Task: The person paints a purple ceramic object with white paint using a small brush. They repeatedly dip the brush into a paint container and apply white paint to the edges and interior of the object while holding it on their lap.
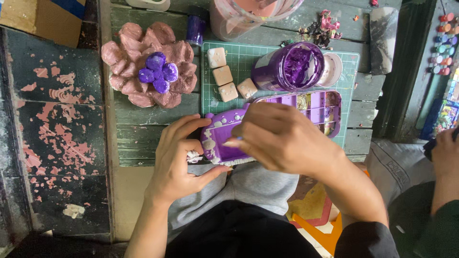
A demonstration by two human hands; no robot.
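- Single view, from a camera worn on the person's head, looking steeply down over the lap onto the near edge of the bench.
- Close range: the left hand and the right hand fill the centre of the frame, with both forearms entering from the lower edge.
- The far part of the bench lies along the upper edge, where a pink jar is cut off by the frame.
- At the right edge, another person's hand and a paint set are only partly in view.
- No second view is present, so no shared field.
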